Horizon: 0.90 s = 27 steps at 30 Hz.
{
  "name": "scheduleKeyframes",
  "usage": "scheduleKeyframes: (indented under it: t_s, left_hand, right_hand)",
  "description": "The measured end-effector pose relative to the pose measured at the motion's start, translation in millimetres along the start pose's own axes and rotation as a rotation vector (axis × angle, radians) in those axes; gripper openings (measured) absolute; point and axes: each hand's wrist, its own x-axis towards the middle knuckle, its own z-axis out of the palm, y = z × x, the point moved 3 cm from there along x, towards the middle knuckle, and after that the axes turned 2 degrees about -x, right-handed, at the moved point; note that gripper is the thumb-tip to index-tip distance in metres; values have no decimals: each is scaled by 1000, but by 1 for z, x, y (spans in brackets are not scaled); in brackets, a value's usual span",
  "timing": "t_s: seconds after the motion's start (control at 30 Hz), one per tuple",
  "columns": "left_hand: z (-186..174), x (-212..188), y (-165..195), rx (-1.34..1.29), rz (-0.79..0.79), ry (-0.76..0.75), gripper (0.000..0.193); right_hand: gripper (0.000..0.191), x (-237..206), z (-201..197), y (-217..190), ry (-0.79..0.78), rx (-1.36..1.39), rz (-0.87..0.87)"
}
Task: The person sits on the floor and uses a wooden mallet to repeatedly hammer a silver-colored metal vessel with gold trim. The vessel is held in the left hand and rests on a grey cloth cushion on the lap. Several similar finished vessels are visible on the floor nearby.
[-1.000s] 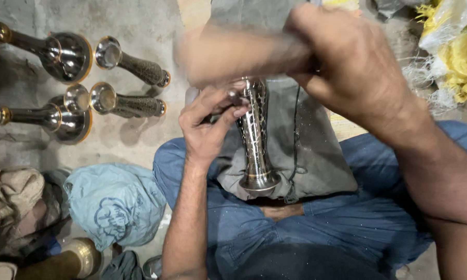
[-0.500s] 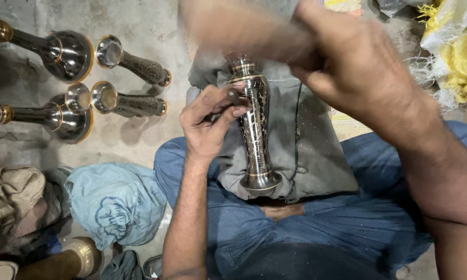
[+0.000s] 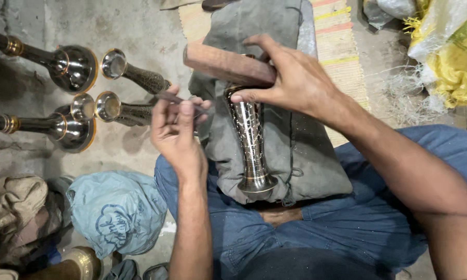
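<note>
An engraved metal vase [image 3: 250, 140] lies lengthwise on a grey padded cushion [image 3: 295, 155] across the person's lap, its flared foot toward 6 o'clock and its narrow neck toward 12. The soft cushion seems there to cradle the round body so it will not roll or dent while it is worked.

The left hand [image 3: 176, 132], at 9 o'clock from the vase, is closed around a slim chisel-like tool [image 3: 179, 99], pinched between thumb and fingers with its tip aimed at the neck; the low, close grip looks suited to steering a fine point.

The right hand [image 3: 290, 78], at 12 o'clock, is wrapped around a wooden block [image 3: 228, 65] held crosswise above the tool end, apparently serving as a mallet.

Outward, at 9 to 10 o'clock on the concrete floor [image 3: 140, 26], similar metal vases [image 3: 135, 78] lie on their sides in a loose row, within reach of the left arm. A pale blue cloth bag [image 3: 114, 212] sits at 8 o'clock, and yellow sacking [image 3: 451, 52] at 2 o'clock.
</note>
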Motion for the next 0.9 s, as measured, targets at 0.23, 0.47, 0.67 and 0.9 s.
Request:
scheduleKeyframes:
  t_s: [0.23,0.47,0.67,0.9]
  left_hand:
    - [28,-4,23,189,16,-372,29]
    - [51,0,36,455,177,-666,35]
    - [47,12,33,499,175,-724,35]
    - [45,13,31,507,268,-714,34]
  right_hand:
    - [77,9,5,30,-355,464,158]
    - [54,-23,-15,25,25,19,58]
    - [54,-43,-34,14,291,-219,-210]
    - [33,-45,-49,7,407,-383,-247]
